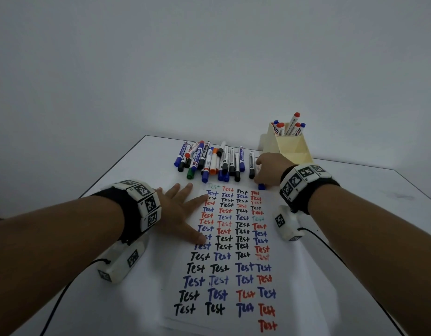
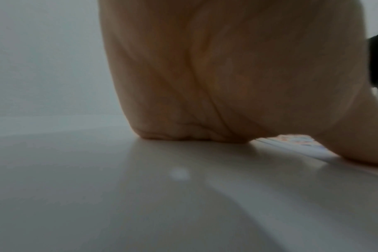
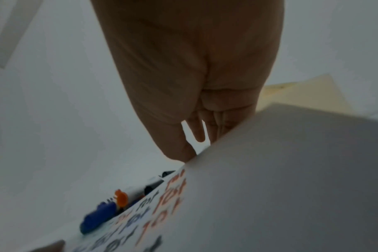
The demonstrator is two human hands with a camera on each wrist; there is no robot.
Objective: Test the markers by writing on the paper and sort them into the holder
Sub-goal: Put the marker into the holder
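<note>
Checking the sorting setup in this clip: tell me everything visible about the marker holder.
The holder is a cream-coloured, plastic-looking desk organiser with angular open compartments, standing upright at the table's far right corner, behind the right hand. Its tall rear compartment holds several capped markers standing on end, with red and blue caps showing. The lower front compartments look empty. Nothing visibly touches it but the table.

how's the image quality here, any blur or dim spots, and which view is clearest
Head view is clearest: dim, even light, the writing on the paper legible, table edges bowed by the wide lens. Left wrist view is soft and dark, the left hand filling the frame, out of focus. Right wrist view is motion-blurred: the markers and lettering smear, and the right hand is soft.
</note>
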